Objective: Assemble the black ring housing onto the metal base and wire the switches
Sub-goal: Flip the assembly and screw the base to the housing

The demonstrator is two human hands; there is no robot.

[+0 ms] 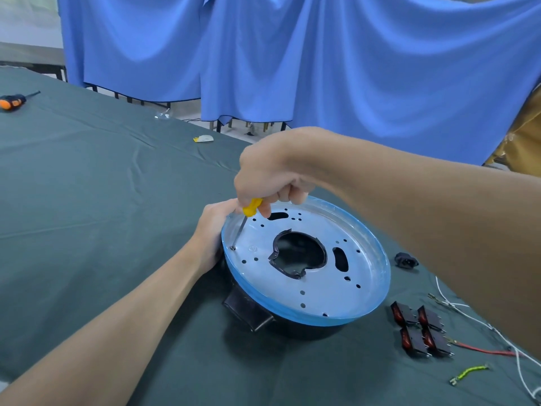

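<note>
The round metal base (319, 285), rimmed in blue film, lies on top of the black ring housing (248, 312) on the green table. My right hand (272, 174) grips a yellow-handled screwdriver (251, 207); its tip stands on a screw (233, 247) near the base's left edge. My left hand (210, 230) grips the left side of the housing and base rim. Several black rocker switches with red buttons (420, 329) lie to the right of the assembly.
A black socket part (405, 259) lies right of the base. White (456, 306), red (483, 350) and yellow-green wires (468, 373) are at the right edge. An orange-black screwdriver (13, 101) is far left. A blue curtain (292, 54) hangs behind the table.
</note>
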